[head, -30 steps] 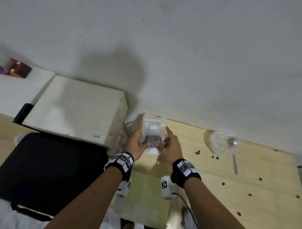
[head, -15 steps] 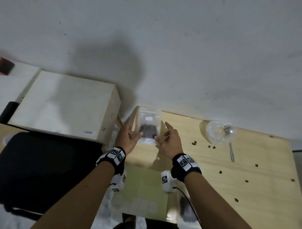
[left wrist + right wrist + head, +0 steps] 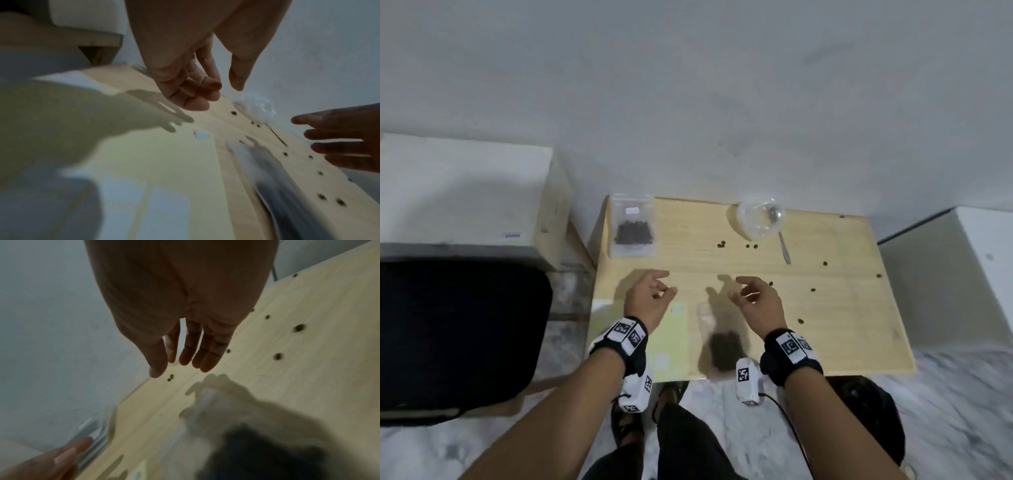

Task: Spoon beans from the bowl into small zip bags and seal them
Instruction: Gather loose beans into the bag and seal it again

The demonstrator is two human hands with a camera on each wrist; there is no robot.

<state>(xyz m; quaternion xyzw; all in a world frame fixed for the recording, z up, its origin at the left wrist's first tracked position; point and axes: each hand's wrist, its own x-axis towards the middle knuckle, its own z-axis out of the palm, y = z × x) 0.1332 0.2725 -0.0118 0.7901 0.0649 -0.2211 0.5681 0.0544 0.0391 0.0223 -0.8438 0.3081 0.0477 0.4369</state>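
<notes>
A small zip bag [image 3: 632, 226] with dark beans lies flat at the table's far left corner. A second bean-filled bag [image 3: 720, 337] [image 3: 287, 191] [image 3: 257, 456] lies near the front edge between my wrists. The clear bowl [image 3: 758, 219] [image 3: 256, 108] with the spoon [image 3: 783, 245] in it stands at the back of the table. My left hand [image 3: 654, 291] [image 3: 202, 91] hovers over the table with loosely curled fingers, holding nothing. My right hand [image 3: 751, 294] [image 3: 180, 360] hovers beside it, fingers relaxed and empty. Both hands are apart from either bag.
Loose beans [image 3: 813, 290] lie scattered over the wooden table [image 3: 852, 329], mostly right of centre. A pale green sheet [image 3: 671, 346] with empty bags lies at the front left. A white box [image 3: 465, 192] and a black seat [image 3: 455, 335] stand to the left.
Both hands let go of the filled bag at the far left corner and drew back toward the table's middle. The head view swung right and down.
</notes>
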